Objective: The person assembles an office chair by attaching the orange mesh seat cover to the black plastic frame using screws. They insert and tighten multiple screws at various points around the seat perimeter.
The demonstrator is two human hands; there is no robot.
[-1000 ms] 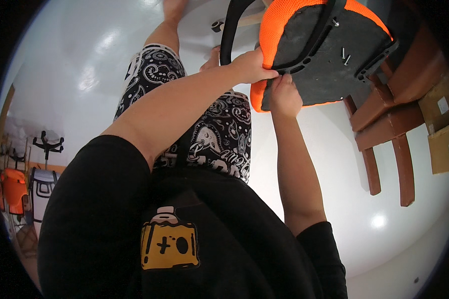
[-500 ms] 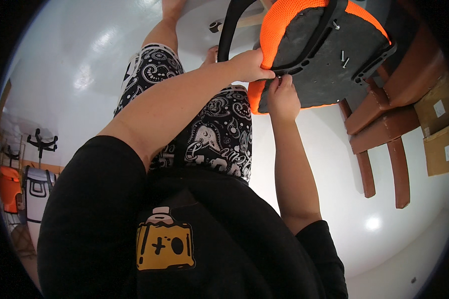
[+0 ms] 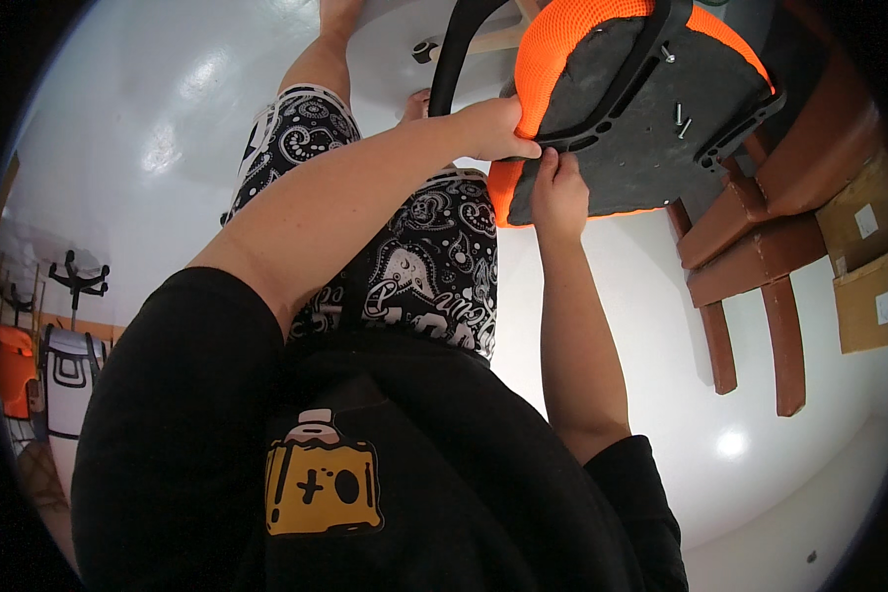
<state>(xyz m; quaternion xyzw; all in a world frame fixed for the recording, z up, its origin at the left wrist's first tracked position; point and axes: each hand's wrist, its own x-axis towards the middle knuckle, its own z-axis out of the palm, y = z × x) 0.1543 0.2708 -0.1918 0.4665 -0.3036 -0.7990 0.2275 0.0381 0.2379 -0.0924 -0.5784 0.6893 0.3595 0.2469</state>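
A chair seat with an orange mesh edge (image 3: 548, 59) lies with its dark underside (image 3: 631, 168) facing me. A black armrest (image 3: 451, 59) has its slotted bracket (image 3: 602, 118) against that underside. My left hand (image 3: 493, 130) is closed around the bracket's near end and the seat edge. Right beside its thumb, my right hand (image 3: 560, 197) pinches at the bracket's end; the screw between its fingertips is mostly hidden. Loose-looking silver screws (image 3: 683, 127) stick up from the underside, and another screw (image 3: 668, 54) sits at the bracket's far part.
Brown chair-like furniture legs (image 3: 760, 252) stand to the right, beside cardboard boxes (image 3: 863, 266). Behind the armrest a chair base with a caster (image 3: 424, 51) shows. At the far left are a white bag-like item (image 3: 72, 380) and an orange object (image 3: 12, 370).
My right fingertips have shifted slightly, and the small metal screw visible at them before is now mostly covered. My left hand keeps its hold on the bracket and seat edge.
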